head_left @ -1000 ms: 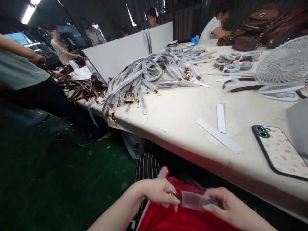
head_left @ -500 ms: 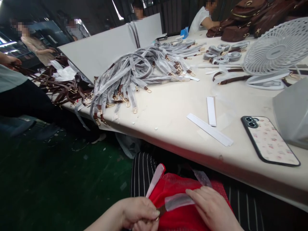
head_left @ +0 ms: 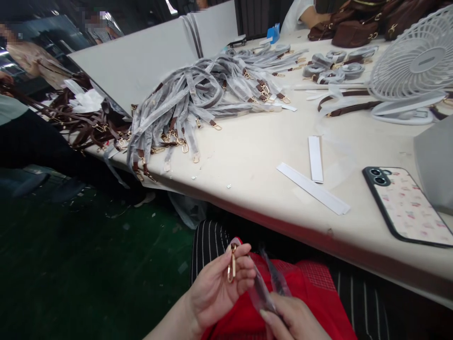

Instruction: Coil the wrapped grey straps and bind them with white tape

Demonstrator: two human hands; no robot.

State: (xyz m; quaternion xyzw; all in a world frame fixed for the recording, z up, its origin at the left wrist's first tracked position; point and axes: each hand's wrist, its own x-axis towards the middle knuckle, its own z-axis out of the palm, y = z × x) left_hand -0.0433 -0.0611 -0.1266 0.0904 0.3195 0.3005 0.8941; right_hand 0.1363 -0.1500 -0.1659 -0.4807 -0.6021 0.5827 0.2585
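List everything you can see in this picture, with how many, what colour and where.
wrapped straps: a big pile, grey wrap with brown ends and gold clips, table's far left
bare straps: a heap, brown, table's left end
coiled straps: several, grey, far side
paper strips: two, white, mid table
phone: one, patterned case, right edge
fan: one, white, far right
bags: several, brown, far right corner
table: one, cream
cloth: one, red, on lap
gold clip: one, in left hand
clear sleeve: one, pinched by right hand
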